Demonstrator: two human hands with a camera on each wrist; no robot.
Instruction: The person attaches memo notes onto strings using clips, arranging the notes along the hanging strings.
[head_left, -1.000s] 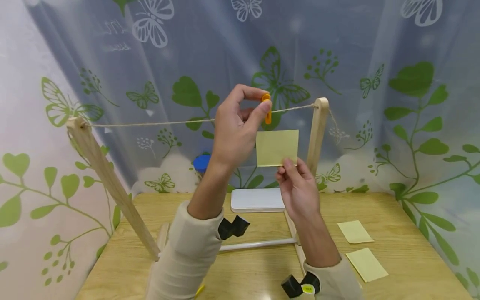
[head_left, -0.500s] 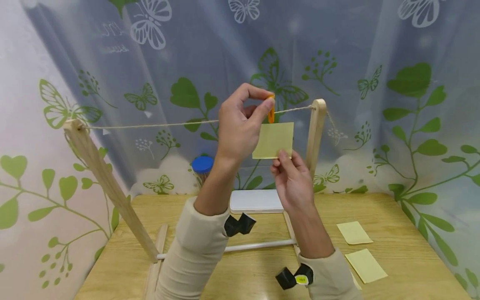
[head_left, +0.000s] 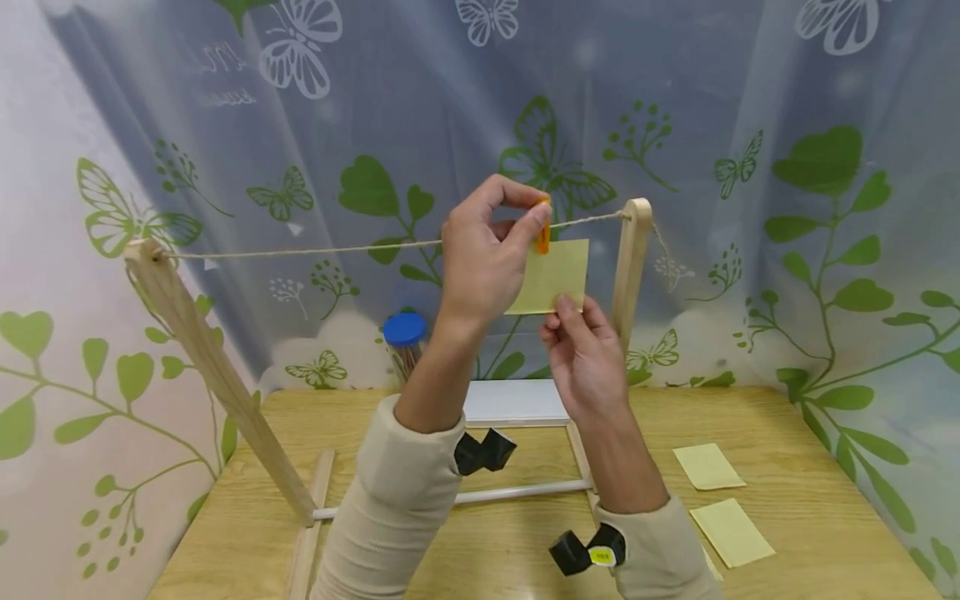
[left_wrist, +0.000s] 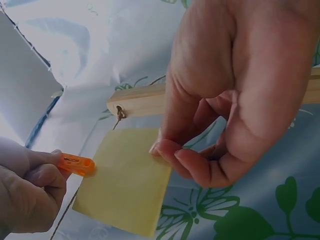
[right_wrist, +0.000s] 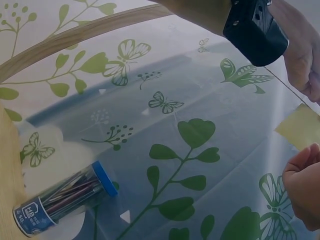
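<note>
My left hand (head_left: 483,250) pinches an orange clothespin (head_left: 543,229) between thumb and fingertips, at the string (head_left: 300,252). The clothespin's lower end overlaps the top edge of a yellow sticky note (head_left: 558,279). Thumb and fingers of my right hand (head_left: 592,367) pinch the note's bottom edge. In the left wrist view, the tip of the clothespin (left_wrist: 77,164) lies against the note (left_wrist: 122,180); whether it clamps the string too, I cannot tell. The right wrist view catches only part of the note (right_wrist: 301,127), at its right edge.
Wooden posts, left (head_left: 225,383) and right (head_left: 632,267), carry the string. A white rod (head_left: 521,492) runs low between them. Behind are a white case (head_left: 517,402) and a blue-lidded jar (right_wrist: 65,200) of pencils. More sticky notes (head_left: 732,532) lie on the table at right.
The note has risen and shifted slightly left, up to the string. My left hand has moved a little right and down with the clothespin, whose tip now overlaps the note.
</note>
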